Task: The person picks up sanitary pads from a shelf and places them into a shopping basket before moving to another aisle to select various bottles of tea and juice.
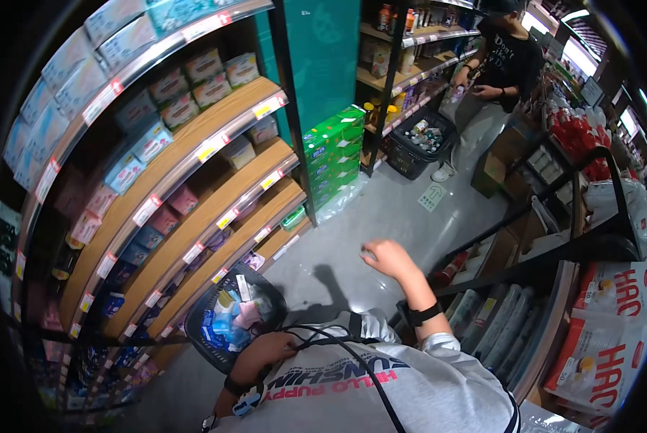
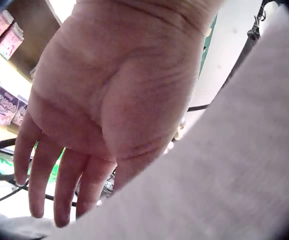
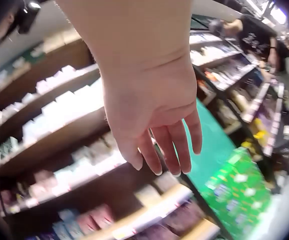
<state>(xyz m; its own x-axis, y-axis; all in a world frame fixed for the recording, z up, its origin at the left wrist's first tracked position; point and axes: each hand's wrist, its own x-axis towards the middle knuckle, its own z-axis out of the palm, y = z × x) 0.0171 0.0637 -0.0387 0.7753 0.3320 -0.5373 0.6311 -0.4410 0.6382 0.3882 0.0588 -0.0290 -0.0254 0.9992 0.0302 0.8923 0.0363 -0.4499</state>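
Observation:
My left hand (image 1: 266, 355) lies close against the front of the grey printed shirt (image 1: 359, 386), beside a dark cable. In the left wrist view its palm (image 2: 104, 90) faces the camera, fingers loosely extended with nothing in them; the thumb is partly hidden behind pale cloth. Just beyond this hand, a dark shopping basket (image 1: 279, 302) stands on the floor with blue, pink and white packs inside. My right hand (image 1: 390, 258) hangs in the air over the aisle floor. Relaxed, slightly bent fingers (image 3: 172, 155) show in the right wrist view, holding nothing.
Curved shelves (image 1: 186, 133) with tissue packs line the left. Green boxes (image 1: 334, 155) are stacked at the shelf end. Farther up the aisle, a person (image 1: 507, 68) stands by another filled basket (image 1: 408, 160). Racks with red-and-white packs (image 1: 601, 339) flank the right side.

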